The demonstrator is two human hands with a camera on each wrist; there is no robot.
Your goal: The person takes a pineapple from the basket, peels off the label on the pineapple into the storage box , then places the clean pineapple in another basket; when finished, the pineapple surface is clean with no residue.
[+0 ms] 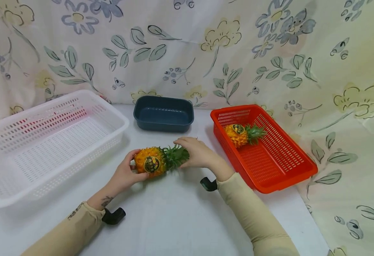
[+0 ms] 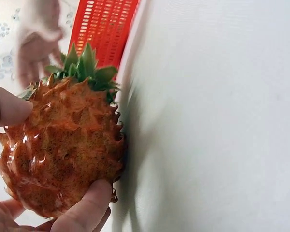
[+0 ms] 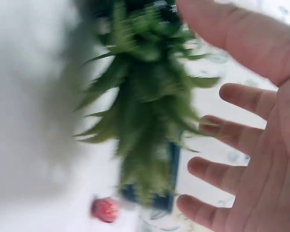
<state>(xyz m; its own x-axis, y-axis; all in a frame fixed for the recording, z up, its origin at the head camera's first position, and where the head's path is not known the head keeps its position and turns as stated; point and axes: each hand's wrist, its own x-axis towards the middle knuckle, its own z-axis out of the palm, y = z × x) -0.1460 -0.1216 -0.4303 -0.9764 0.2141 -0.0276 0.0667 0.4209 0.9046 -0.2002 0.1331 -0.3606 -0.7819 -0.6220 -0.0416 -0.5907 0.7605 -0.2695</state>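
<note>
A small orange pineapple [image 1: 151, 163] with a round dark label lies on its side at the middle of the table, its green crown [image 1: 175, 156] pointing right. My left hand [image 1: 127, 171] grips the fruit around its base; the left wrist view shows thumb and fingers [image 2: 87, 210] on the spiky skin. At the crown is my right hand [image 1: 195, 153], thumb and fingers spread apart. In the right wrist view its fingers [image 3: 239, 135] stand beside the leaves [image 3: 145, 106] without closing on them.
A white mesh basket [image 1: 116, 129] stands at the left. At the back is a dark blue basin [image 1: 164, 126]. A red basket [image 1: 270, 186] on the right holds another pineapple [image 1: 237, 135]. Near the basin lies a small red round thing [image 3: 105, 209], blurred. Floral cloth [image 1: 187, 46] hangs behind.
</note>
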